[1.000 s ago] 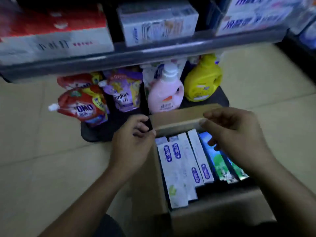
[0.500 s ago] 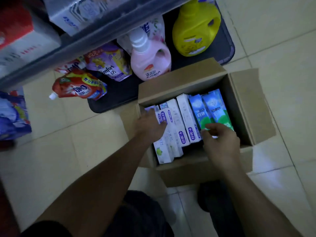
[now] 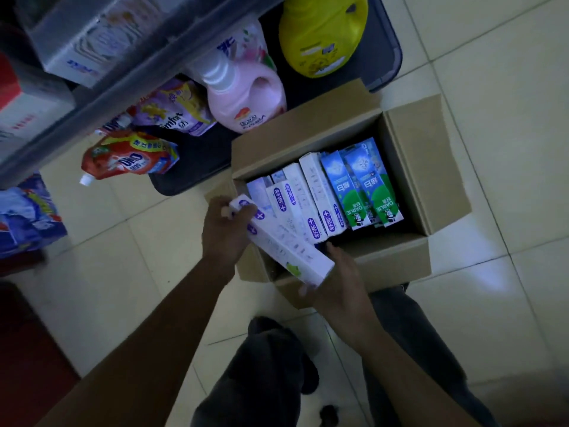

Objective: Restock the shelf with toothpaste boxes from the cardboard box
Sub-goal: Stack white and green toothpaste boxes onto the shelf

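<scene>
now toothpaste box (image 3: 284,243) btwn left hand (image 3: 224,232) & right hand (image 3: 337,280)

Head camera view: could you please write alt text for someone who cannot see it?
A person's left hand and right hand hold a white toothpaste box over an open cardboard box on a tiled floor. More toothpaste boxes, white and blue-green, lie inside; detergent bottles stand under a shelf.

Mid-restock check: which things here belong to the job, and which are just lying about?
Job: cardboard box; angled toothpaste box, held by left hand and right hand; white toothpaste boxes and blue-green toothpaste boxes inside; shelf.
Lying about: pink bottle; yellow jug; red pouch; purple pouch.
</scene>
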